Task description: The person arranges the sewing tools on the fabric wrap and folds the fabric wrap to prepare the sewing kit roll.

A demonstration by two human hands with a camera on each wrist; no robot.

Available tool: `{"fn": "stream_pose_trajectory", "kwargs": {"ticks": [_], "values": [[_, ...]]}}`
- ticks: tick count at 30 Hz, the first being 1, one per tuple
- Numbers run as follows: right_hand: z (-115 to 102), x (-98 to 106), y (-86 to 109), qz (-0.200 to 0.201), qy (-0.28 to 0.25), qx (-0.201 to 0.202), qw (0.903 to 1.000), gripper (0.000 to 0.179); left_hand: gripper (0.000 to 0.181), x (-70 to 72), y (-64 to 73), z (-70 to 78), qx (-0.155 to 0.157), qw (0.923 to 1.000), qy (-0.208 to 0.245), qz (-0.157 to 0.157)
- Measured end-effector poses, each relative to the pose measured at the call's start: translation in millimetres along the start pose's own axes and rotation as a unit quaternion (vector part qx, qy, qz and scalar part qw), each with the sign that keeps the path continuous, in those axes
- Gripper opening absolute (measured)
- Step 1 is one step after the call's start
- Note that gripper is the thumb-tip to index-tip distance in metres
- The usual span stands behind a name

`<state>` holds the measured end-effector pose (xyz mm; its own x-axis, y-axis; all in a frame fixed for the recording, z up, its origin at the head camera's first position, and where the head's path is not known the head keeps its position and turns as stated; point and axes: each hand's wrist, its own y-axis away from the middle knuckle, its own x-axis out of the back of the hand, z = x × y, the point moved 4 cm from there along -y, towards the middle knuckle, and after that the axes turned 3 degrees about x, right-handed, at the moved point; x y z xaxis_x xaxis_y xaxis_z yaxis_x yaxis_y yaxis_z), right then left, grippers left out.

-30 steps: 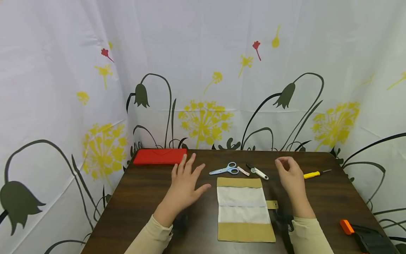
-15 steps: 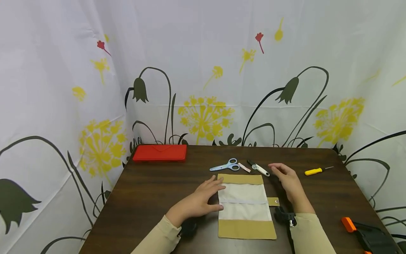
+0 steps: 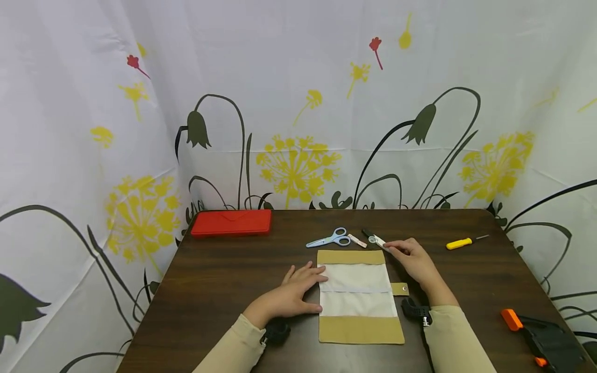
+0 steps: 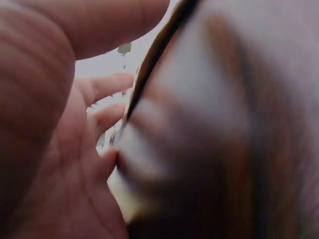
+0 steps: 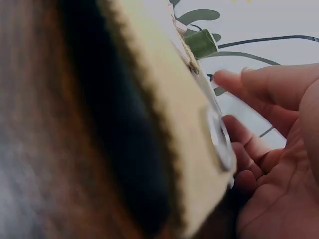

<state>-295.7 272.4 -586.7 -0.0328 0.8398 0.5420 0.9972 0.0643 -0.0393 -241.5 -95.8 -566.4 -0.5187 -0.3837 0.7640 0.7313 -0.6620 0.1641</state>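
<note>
A mustard-and-white fabric pouch [image 3: 356, 304] lies opened flat, its snap tab [image 3: 400, 289] sticking out to the right. At its left edge rests my left hand [image 3: 289, 295], fingers relaxed and spread, fingertips touching the cloth. Beyond the pouch's far right corner is a slim tool with a white handle [image 3: 378, 241], a small round part and a black end. The thumb and index finger of my right hand [image 3: 417, 261] reach that handle's near end; whether they grip it is unclear. In the right wrist view, the pouch tab hides part of the tool's area.
Light blue scissors [image 3: 328, 239] and a small pinkish-white stick [image 3: 357, 241] lie behind the pouch. A red case [image 3: 231, 223] is at the back left. To the right are a yellow-handled screwdriver [image 3: 460, 243] and a black-and-orange object [image 3: 545, 339].
My left hand has lowered and moved right to the pouch's left edge. My right hand has moved left, reaching the white-handled tool. The head view has tilted slightly.
</note>
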Motion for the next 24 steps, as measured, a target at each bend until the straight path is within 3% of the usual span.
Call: {"fn": "stream_pose_trajectory", "kwargs": {"ticks": [6, 11, 17, 24], "values": [[-9, 7, -2.0, 0.043, 0.062, 0.017, 0.9970, 0.022, 0.069, -0.9, -3.4, -0.1, 0.012, 0.9995, -0.014, 0.027], [-10, 16, -1.0, 0.090, 0.111, -0.012, 0.9896, 0.023, 0.074, -0.9, -5.7, 0.7, 0.023, 0.9992, -0.008, 0.033], [-8, 16, -1.0, 0.074, 0.135, -0.016, 0.9879, 0.028, 0.073, 1.4, -4.2, 1.1, 0.028, 0.9990, 0.011, 0.034], [-6, 16, 1.6, 0.037, 0.140, -0.047, 0.9884, 0.025, 0.052, 0.3, -3.7, -2.0, 0.028, 0.9989, 0.018, 0.034]]}}
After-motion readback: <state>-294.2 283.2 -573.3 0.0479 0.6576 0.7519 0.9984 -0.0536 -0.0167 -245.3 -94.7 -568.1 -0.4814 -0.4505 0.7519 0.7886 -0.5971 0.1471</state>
